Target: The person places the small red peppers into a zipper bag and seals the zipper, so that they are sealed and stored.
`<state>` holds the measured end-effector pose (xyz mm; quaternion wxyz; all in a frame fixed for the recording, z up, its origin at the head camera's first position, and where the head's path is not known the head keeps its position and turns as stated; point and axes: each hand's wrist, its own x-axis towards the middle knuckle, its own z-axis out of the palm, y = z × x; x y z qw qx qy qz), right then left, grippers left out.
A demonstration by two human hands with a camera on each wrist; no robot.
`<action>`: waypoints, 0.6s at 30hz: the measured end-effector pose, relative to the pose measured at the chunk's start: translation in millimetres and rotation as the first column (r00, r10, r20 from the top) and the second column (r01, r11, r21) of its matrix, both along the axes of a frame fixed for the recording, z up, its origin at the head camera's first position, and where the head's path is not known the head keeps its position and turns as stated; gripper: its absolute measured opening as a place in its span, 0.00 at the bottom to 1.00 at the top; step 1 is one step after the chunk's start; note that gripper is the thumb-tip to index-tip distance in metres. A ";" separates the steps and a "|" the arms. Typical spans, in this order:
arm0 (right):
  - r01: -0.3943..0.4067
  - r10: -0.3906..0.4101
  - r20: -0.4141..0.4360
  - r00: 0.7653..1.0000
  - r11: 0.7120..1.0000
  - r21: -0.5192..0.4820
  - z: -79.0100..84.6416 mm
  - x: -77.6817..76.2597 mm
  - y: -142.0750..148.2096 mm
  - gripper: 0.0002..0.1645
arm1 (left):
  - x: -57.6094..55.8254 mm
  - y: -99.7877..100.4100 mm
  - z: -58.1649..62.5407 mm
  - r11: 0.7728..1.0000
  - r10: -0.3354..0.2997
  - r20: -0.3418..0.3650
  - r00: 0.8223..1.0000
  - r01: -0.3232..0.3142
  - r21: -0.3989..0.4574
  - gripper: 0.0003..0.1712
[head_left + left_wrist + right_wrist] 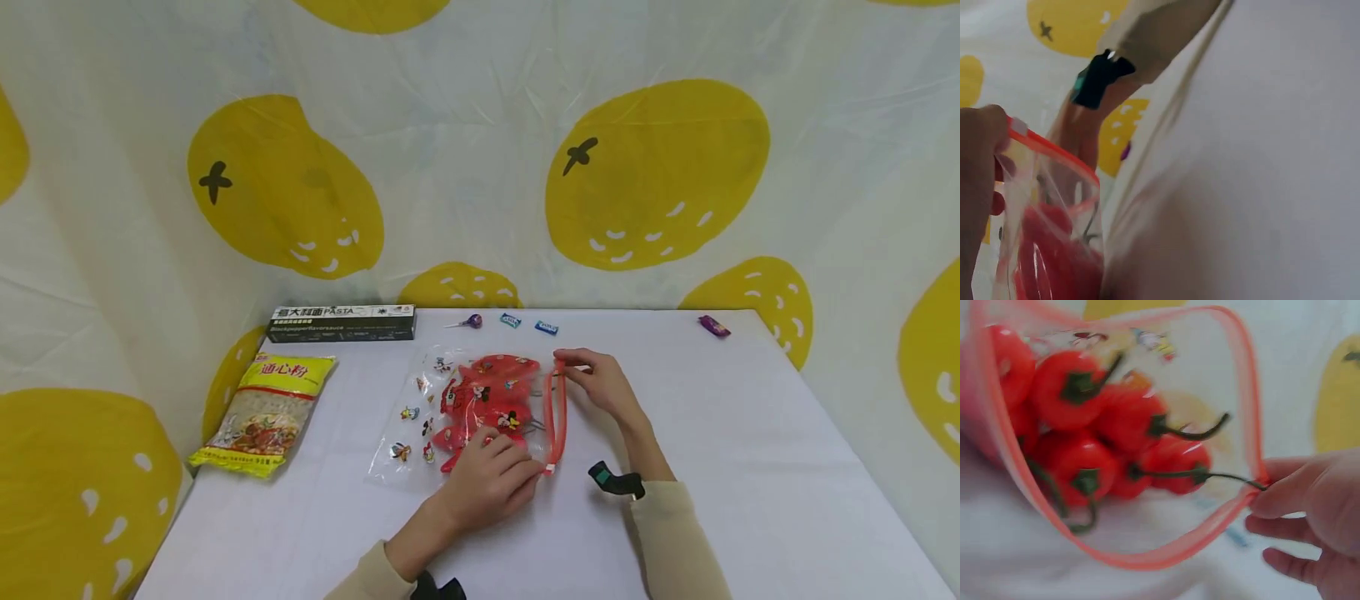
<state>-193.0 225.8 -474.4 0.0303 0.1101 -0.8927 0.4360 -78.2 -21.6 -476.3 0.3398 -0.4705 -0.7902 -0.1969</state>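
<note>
A clear zip bag [405,442] printed with small cartoon figures lies on the white table, its red-edged mouth facing right. Inside are several red peppers [1072,394] with green stems, seen through the gaping mouth in the right wrist view. My left hand [491,479] holds the near end of the red zip rim, beside a white slider [1018,127]. At the far end of the rim, my right hand [602,382] pinches the corner between thumb and index finger. One long pepper stem [1229,477] reaches that pinch; whether it is held too is unclear.
At the back left stand a black-and-white pasta box [341,323] and a yellow macaroni bag [264,415]. Along the back lie a lollipop [473,321], two blue wrapped candies [547,327] and a purple wrapped one [714,326]. A lemon-patterned cloth [465,167] hangs behind.
</note>
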 end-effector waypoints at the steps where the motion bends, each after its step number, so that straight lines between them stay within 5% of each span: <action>1: 0.008 -0.008 -0.012 1.000 1.000 0.028 7.2 2.6 4.2 0.16 | -1.1 -3.0 4.4 0.999 0.000 -0.016 1.000 0.001 0.045 0.13; 5: 0.067 -0.063 -0.034 0.997 0.992 0.110 39.6 18.1 19.8 0.15 | -5.7 -16.5 25.8 0.971 -0.006 -0.035 0.999 0.014 0.238 0.11; 8: 0.113 -0.100 -0.090 0.991 0.980 0.164 62.9 32.3 28.4 0.15 | -9.5 -27.3 42.9 0.918 -0.011 -0.044 0.999 0.027 0.397 0.10; 13: 0.147 -0.106 -0.326 0.940 0.983 0.106 95.9 56.0 31.0 0.09 | -12.2 -47.7 63.8 0.778 -0.001 0.039 0.999 -0.024 0.627 0.09; 18: -0.024 -0.057 -0.527 0.848 0.989 -0.144 122.8 78.5 24.8 0.11 | -4.3 -67.2 85.3 0.640 -0.042 0.215 0.976 -0.139 0.756 0.06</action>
